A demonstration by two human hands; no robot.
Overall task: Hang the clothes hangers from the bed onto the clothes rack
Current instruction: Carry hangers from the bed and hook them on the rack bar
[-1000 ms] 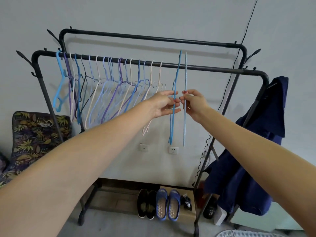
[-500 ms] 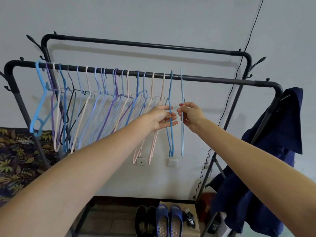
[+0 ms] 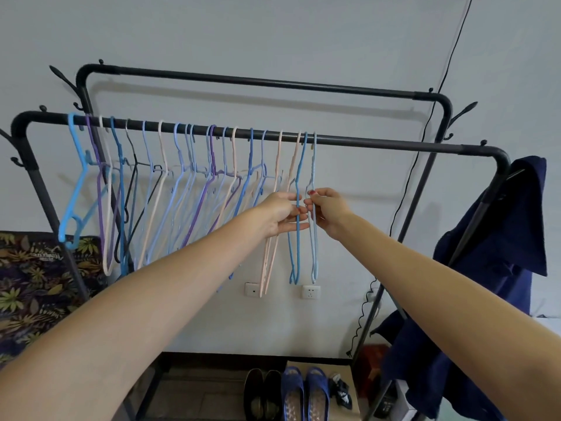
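A black clothes rack (image 3: 394,144) has two bars; the front bar carries a row of several hangers (image 3: 182,189) in blue, purple, pink and black. At the right end of the row hang a blue hanger (image 3: 299,177) and a pale blue hanger (image 3: 314,165), both hooked over the bar. My left hand (image 3: 280,212) pinches the blue hanger at mid-height. My right hand (image 3: 326,208) pinches the pale blue one just beside it. The bed is out of view.
A dark blue garment (image 3: 501,268) hangs on the rack's right end. Shoes (image 3: 291,393) stand on the rack's low shelf. Two wall sockets (image 3: 311,291) and a black cable (image 3: 425,132) are behind. A leaf-patterned cushion (image 3: 33,287) sits at left.
Both end hangers dropped from above the bar onto it, and slid left toward the row with my hands still on them. The view tilted up and shifted.
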